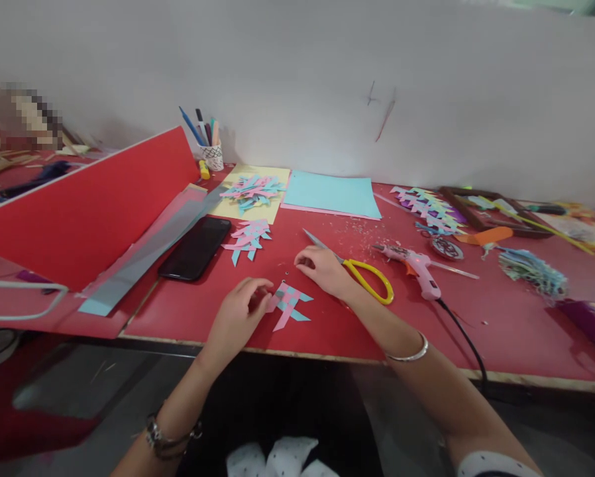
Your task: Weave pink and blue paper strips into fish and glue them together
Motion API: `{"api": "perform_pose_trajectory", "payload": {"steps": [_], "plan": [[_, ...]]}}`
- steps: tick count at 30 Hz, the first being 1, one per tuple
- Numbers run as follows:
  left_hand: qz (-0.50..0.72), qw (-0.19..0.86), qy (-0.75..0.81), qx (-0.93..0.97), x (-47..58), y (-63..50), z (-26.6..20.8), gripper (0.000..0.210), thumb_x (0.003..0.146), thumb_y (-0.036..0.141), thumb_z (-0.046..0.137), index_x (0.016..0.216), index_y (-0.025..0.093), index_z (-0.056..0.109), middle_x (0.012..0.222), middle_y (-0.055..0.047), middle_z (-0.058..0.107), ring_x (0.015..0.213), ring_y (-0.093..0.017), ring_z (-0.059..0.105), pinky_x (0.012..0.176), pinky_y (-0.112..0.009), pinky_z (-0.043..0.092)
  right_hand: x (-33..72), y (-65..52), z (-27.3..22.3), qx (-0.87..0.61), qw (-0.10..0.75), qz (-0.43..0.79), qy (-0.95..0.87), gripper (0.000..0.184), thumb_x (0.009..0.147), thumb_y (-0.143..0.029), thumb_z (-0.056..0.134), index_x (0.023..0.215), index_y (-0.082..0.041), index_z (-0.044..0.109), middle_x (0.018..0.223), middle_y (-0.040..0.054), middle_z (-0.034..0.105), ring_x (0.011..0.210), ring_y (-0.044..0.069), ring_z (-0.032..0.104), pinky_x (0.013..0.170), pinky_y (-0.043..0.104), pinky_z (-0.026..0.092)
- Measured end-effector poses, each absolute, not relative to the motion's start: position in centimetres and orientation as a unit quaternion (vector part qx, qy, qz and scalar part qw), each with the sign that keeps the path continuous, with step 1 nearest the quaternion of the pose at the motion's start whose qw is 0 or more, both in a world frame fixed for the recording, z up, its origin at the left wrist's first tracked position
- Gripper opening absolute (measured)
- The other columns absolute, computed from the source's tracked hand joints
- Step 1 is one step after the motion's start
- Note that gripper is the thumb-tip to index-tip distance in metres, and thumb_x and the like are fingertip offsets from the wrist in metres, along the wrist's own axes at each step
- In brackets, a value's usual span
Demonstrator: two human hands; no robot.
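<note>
My left hand (240, 310) is curled at the left edge of a woven pink and light-blue paper strip piece (288, 301), its thumb and fingertips pinching the pink end. The piece lies flat near the table's front edge, with slanted strip ends pointing right and down. Just above it is a tiny dark-centred dot (286, 273). My right hand (323, 270) hovers up and to the right of the piece, fingers drawn together; whatever lies between the fingertips is too small to tell. Beneath the right hand and wrist lie yellow-handled scissors (368, 281), blades pointing up-left.
A pink glue gun (417, 265) with its cord lies to the right. Further left are a black phone (196, 248), woven pieces (250, 238) and a standing red board (103, 205). Blue paper sheets (332, 193) and a pen cup (211, 157) are by the wall.
</note>
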State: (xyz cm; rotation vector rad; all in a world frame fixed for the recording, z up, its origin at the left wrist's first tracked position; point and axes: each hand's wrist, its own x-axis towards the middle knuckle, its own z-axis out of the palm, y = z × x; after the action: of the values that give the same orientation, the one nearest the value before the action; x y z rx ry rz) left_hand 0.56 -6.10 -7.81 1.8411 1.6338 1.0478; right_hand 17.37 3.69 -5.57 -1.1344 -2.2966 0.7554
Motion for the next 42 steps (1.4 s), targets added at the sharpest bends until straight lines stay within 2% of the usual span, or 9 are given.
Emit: {"api": "perform_pose_trajectory", "payload": {"steps": [5,7,16,21,24,29,34,38,42], "plan": [[0.451,0.299,0.578,0.611,0.7,-5.9,-7.6,0.033,0.075,0.033,0.049,0.105,0.019,0.051,0.078,-0.001,0.062,0.065,-0.014,0.058,0.061,-0.025,0.047,17.4,3.2,-4.5,-0.401,0.282,0.458,-0.742,0.005,0.069,-0.013,0.057,0.068,-0.016,0.055,0.069,-0.0016,0.057,0.065,0.009,0.053,0.066,0.025,0.043],[0.468,0.302,0.556,0.617,0.9,-5.6,-7.2,0.038,0.076,0.033,0.051,0.111,0.019,0.049,0.081,-0.001,0.062,0.067,-0.013,0.059,0.063,-0.025,0.047,17.1,2.7,-3.9,-0.369,0.299,0.543,-0.693,0.009,0.067,-0.015,0.061,0.072,-0.017,0.054,0.071,-0.0031,0.057,0.066,0.008,0.054,0.067,0.024,0.043],[0.524,0.199,0.483,0.673,1.7,-5.1,-5.8,0.015,0.076,0.022,0.057,0.089,0.019,0.064,0.077,-0.001,0.067,0.068,-0.012,0.06,0.064,-0.021,0.047,16.4,0.2,-2.7,-0.308,0.291,0.704,-0.569,0.024,0.062,-0.021,0.069,0.073,-0.019,0.048,0.07,-0.0056,0.055,0.066,0.006,0.055,0.068,0.022,0.043],[0.573,0.211,0.467,0.64,2.1,-5.1,-5.3,0.011,0.073,0.019,0.06,0.081,0.02,0.068,0.076,-0.001,0.068,0.068,-0.012,0.061,0.063,-0.02,0.047,16.0,0.2,-3.4,-0.28,0.31,0.752,-0.51,0.031,0.057,-0.027,0.075,0.071,-0.019,0.049,0.066,-0.0065,0.054,0.062,0.006,0.054,0.062,0.019,0.041],[0.595,0.255,0.466,0.603,2.4,-5.1,-5.0,0.01,0.071,0.02,0.061,0.076,0.02,0.069,0.07,0.0,0.067,0.058,-0.01,0.06,0.058,-0.021,0.048,16.0,-0.2,-3.0,-0.278,0.316,0.75,-0.511,0.029,0.058,-0.031,0.073,0.07,-0.02,0.048,0.065,-0.0059,0.055,0.061,0.006,0.053,0.061,0.02,0.041],[0.61,0.377,0.519,0.466,2.0,-5.2,-5.4,0.014,0.065,0.029,0.064,0.075,0.019,0.069,0.066,0.001,0.068,0.037,-0.007,0.051,0.043,-0.021,0.044,19.0,-0.8,-1.2,-0.36,0.358,0.549,-0.664,0.014,0.068,-0.028,0.062,0.075,-0.019,0.053,0.071,-0.0025,0.057,0.064,0.008,0.054,0.065,0.023,0.044],[0.616,0.468,0.524,0.356,0.6,-4.6,-6.4,0.026,0.055,0.035,0.071,0.074,0.017,0.07,0.065,-0.001,0.069,0.04,-0.006,0.049,0.051,-0.024,0.047,26.0,-1.1,-1.3,-0.563,0.412,0.216,-0.684,0.015,0.069,-0.035,0.053,0.07,-0.02,0.053,0.07,0.0028,0.06,0.065,0.015,0.055,0.063,0.029,0.044],[0.61,0.509,0.52,0.315,-0.1,-4.4,-6.8,0.032,0.049,0.037,0.075,0.072,0.016,0.07,0.064,-0.002,0.068,0.043,-0.006,0.049,0.053,-0.025,0.047,30.8,-2.1,-3.5,-0.714,0.32,-0.075,-0.618,0.022,0.071,-0.037,0.041,0.075,-0.019,0.053,0.074,0.0093,0.061,0.067,0.021,0.055,0.067,0.038,0.043],[0.601,0.526,0.509,0.321,-0.2,-4.5,-7.2,0.028,0.051,0.034,0.073,0.072,0.015,0.068,0.059,0.001,0.063,0.043,-0.006,0.048,0.053,-0.025,0.046,33.3,-2.7,-5.9,-0.762,0.206,-0.122,-0.601,0.034,0.072,-0.045,0.039,0.083,-0.016,0.054,0.079,0.0145,0.061,0.074,0.028,0.056,0.065,0.041,0.043]]}}
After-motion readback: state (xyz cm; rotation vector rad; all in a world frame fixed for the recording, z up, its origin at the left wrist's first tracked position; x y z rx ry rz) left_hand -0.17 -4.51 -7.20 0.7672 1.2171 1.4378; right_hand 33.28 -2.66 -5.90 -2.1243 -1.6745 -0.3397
